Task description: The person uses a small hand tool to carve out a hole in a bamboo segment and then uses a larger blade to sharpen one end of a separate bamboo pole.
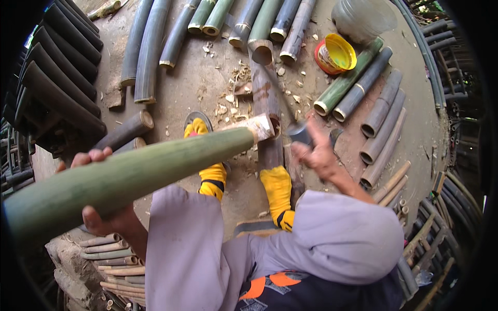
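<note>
A thick green bamboo tube (135, 166) runs slantwise from the left edge toward the middle. My left hand (116, 220) is closed round it from below, with fingertips showing over the far side. Its far end, pale and freshly shaved (263, 127), rests on or just above a brown bamboo pole (270, 150) lying between my feet. To the right of that end, my right hand (320, 155) is around the dark handle of a knife (299, 133), thumb and forefinger on either side. The blade is smeared by motion and points away from me; the other fingers are mostly hidden.
Cut bamboo tubes (151, 57) lie at the far side, with more tubes (384, 103) to the right. Wood chips (228, 98) litter the ground. A yellow-and-red tub (336, 54) stands beside a cloudy plastic container (363, 19). Dark tubes (62, 98) are stacked left. Yellow socks (276, 187) cover my feet.
</note>
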`<state>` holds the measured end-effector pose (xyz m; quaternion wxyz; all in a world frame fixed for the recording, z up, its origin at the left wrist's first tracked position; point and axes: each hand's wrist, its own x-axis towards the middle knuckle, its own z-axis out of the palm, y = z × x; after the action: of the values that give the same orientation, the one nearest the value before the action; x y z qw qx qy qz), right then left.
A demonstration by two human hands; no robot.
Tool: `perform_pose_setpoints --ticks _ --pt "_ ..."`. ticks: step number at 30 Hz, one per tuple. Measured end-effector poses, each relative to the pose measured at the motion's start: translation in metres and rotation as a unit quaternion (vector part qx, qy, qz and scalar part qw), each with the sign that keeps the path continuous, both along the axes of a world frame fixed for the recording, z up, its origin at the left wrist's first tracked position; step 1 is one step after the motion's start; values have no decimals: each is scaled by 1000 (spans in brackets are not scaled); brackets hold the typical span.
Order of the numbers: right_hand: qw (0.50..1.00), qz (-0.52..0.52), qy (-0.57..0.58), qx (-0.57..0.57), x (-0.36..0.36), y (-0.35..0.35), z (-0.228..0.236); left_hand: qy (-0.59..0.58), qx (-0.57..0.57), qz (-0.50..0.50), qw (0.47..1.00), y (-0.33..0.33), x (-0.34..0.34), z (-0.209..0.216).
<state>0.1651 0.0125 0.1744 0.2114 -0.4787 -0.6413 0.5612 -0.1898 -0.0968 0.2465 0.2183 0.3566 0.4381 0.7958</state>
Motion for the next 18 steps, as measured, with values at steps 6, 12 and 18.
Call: perform_pose_setpoints --ticks 6,12,18 --pt "984 43 -170 36 16 53 144 38 5 -67 997 0 -1 7" --pt "960 91 -225 136 25 36 178 50 -78 -116 989 6 -8 11" --pt "973 71 -219 16 13 1 132 -25 22 -38 999 17 3 11"
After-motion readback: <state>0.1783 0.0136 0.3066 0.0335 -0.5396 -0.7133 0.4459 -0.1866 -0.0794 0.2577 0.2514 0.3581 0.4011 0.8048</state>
